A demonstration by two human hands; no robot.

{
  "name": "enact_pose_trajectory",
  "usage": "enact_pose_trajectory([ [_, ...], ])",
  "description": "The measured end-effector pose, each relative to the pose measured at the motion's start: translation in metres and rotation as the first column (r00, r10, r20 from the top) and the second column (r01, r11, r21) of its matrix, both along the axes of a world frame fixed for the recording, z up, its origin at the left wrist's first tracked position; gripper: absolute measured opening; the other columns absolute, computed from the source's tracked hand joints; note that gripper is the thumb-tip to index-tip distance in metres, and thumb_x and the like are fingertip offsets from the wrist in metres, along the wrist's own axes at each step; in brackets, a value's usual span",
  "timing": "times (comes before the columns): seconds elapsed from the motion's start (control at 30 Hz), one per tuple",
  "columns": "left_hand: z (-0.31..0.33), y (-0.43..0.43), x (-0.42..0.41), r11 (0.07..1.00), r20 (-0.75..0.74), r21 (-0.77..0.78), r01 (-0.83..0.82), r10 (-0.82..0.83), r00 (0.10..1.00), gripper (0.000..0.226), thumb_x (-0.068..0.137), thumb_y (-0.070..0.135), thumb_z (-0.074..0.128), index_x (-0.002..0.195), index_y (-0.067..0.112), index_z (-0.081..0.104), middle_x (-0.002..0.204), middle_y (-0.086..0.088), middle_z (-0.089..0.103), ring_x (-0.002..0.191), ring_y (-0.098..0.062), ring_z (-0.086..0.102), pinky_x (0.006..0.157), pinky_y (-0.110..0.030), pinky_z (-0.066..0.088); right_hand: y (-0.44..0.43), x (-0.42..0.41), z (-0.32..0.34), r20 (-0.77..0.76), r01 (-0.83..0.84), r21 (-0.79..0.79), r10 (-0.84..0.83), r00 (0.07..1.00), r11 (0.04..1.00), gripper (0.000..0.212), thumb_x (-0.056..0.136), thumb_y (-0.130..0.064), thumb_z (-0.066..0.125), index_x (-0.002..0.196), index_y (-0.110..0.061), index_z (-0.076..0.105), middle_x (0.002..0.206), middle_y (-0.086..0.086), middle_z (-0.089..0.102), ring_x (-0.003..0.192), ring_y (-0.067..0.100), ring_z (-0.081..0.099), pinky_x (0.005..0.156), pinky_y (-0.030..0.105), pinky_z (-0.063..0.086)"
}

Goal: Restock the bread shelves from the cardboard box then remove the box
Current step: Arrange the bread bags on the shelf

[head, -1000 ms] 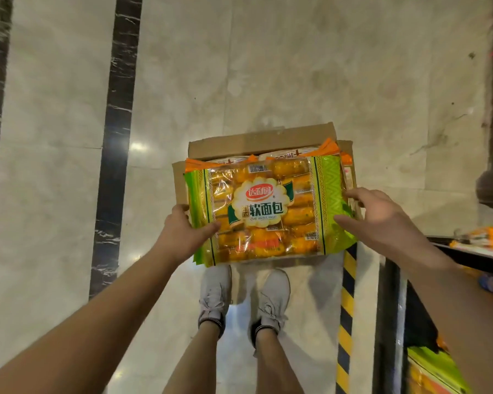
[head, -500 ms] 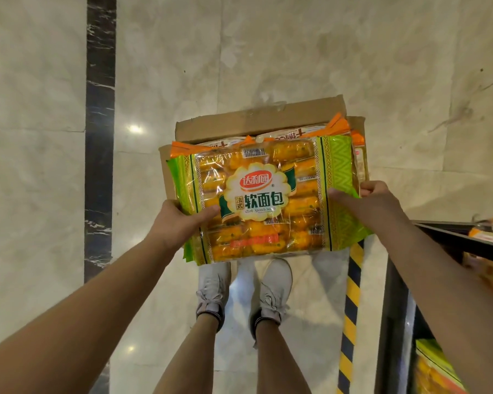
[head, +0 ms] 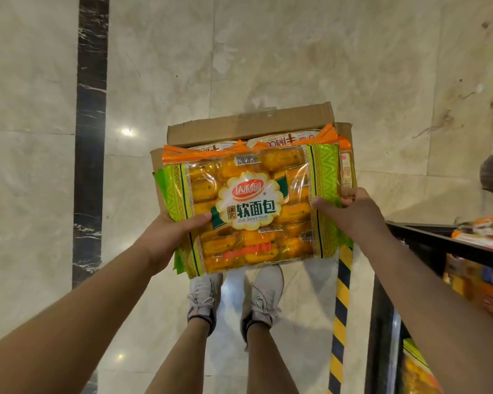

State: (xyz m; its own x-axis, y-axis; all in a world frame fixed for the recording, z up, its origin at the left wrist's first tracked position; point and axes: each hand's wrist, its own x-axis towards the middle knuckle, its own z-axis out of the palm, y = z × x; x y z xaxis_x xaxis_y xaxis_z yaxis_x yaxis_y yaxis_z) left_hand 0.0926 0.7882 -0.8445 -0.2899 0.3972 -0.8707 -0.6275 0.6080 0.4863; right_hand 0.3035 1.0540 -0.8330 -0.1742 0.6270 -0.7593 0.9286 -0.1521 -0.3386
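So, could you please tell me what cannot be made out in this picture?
Head view:
1. Packs left in the box: the held pack covers most of its opening.
2. Fingers of the left hand: behind the pack; only the thumb shows.
3. Stock on the shelf: blurred and cut off by the right edge.
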Motion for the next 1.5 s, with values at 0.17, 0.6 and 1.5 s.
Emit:
enact_pose_trajectory([
  [0.17, 0.009, -0.003, 0.005, 0.997, 0.010, 0.068, 0.021, -0.021, 1.000, 0.070, 0.075, 0.040, 0.080, 0.140, 0.029, 0.057, 0.123, -0.002, 0.075, 0.110, -0.026, 0.074, 0.087, -0.041, 0.061, -0.002, 0.003, 0.006, -0.025, -0.008, -0.015, 0.008, 1.000, 1.000, 0.079, 0.080, -0.060, 0.076, 0.140, -0.016, 0.049, 0.139, 0.006, 0.061, 0.107, 0.021, 0.058, 0.083, 0.035, 0.046],
  [0.6, 0.101, -0.013, -0.002, 0.980, 0.037, 0.135, 0.145, -0.151, 0.988, 0.108, 0.034, 0.069, 0.094, 0.128, 0.030, 0.059, 0.117, -0.001, 0.076, 0.105, -0.025, 0.075, 0.077, -0.030, 0.063, -0.013, 0.040, 0.098, -0.193, -0.036, -0.469, -0.062, 0.979, 0.883, 0.070, 0.067, -0.070, 0.079, 0.126, -0.042, 0.057, 0.109, -0.016, 0.071, 0.099, 0.007, 0.067, 0.078, 0.029, 0.052],
  [1.5, 0.512, 0.101, 0.033, 0.816, -0.502, 0.250, 0.522, -0.351, 0.790, 0.080, 0.072, 0.070, 0.079, 0.135, 0.029, 0.054, 0.113, 0.002, 0.078, 0.098, -0.023, 0.077, 0.091, -0.045, 0.059, -0.041, 0.159, 0.507, -0.655, 0.321, -0.128, -0.323, 0.683, 0.938, 0.038, 0.092, -0.041, 0.069, 0.128, -0.036, 0.062, 0.111, -0.013, 0.078, 0.099, 0.007, 0.075, 0.077, 0.025, 0.057],
])
